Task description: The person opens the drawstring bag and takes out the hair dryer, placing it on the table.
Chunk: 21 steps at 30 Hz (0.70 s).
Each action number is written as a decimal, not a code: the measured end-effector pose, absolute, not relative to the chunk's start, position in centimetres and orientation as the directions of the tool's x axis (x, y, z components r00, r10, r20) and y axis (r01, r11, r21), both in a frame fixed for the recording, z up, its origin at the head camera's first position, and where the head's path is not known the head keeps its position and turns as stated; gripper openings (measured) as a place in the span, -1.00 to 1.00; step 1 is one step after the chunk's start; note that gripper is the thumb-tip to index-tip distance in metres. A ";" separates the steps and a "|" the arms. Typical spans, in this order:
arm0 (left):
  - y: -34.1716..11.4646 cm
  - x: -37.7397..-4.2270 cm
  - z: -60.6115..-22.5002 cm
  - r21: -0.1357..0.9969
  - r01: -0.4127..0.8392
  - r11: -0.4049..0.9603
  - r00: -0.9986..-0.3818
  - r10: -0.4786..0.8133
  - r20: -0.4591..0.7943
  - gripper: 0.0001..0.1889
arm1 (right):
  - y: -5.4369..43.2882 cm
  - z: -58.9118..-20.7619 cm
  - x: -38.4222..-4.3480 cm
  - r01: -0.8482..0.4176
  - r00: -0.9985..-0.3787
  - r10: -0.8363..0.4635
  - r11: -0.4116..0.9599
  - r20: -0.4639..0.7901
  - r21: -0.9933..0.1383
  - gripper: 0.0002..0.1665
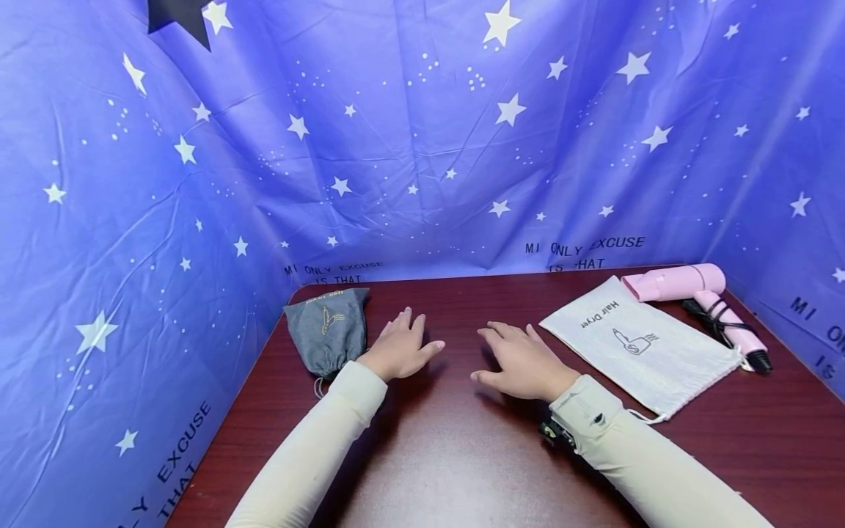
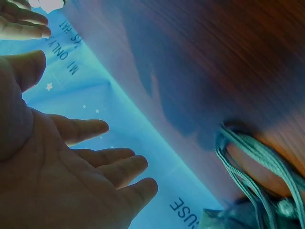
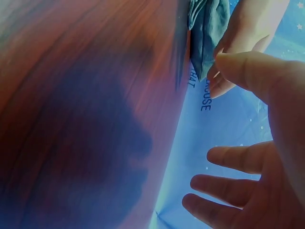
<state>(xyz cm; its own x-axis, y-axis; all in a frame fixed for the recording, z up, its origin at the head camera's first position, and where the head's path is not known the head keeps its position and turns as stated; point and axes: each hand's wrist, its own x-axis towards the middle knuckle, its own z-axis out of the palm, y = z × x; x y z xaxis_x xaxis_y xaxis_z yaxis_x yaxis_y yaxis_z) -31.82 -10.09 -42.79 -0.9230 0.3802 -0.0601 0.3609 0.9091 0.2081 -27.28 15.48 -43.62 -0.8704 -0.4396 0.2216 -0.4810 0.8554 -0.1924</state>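
My left hand (image 1: 400, 347) is held over the middle of the table with fingers spread and nothing in it. Just left of it lies a dark grey drawstring pouch (image 1: 328, 334) with a gold print; its cords (image 2: 257, 167) show in the left wrist view. Opposite, my right hand (image 1: 524, 361) hovers palm down, fingers extended and holding nothing. To its right a white drawstring bag (image 1: 634, 334) marked "Hair Dryer" lies flat. A pink hair dryer (image 1: 683, 281) rests beside and partly on that bag's far right edge, its black cord (image 1: 716, 319) bundled at the handle.
The dark red wooden table (image 1: 449, 455) reaches back to a blue curtain (image 1: 409, 147) printed with stars, which hangs behind it and along both sides. A small dark device (image 1: 556, 433) sits at the right wrist.
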 end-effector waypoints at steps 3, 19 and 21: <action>-10.8 -31.5 -42.6 0.216 0.359 0.908 -0.926 0.375 -0.038 -0.15 | 14.9 -43.6 -27.3 -0.486 -0.869 -0.447 0.851 0.213 -0.198 0.03; -14.5 -30.2 -42.5 0.227 0.350 0.909 -0.937 0.345 0.062 -0.17 | 12.2 -43.9 -27.3 -0.527 -0.847 -0.491 0.824 0.204 -0.209 0.02; -15.1 -30.1 -42.5 0.226 0.346 0.911 -0.938 0.338 0.072 -0.17 | 12.0 -43.8 -27.2 -0.532 -0.845 -0.496 0.819 0.198 -0.217 0.02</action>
<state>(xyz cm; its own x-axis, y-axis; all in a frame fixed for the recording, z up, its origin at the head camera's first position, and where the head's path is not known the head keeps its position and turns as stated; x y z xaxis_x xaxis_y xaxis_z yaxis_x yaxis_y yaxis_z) -30.07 -15.06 -42.53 -0.9382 0.3385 0.0721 0.3459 0.9106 0.2263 -27.21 11.99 -43.83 -0.8451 -0.4965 0.1981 -0.5317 0.8187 -0.2167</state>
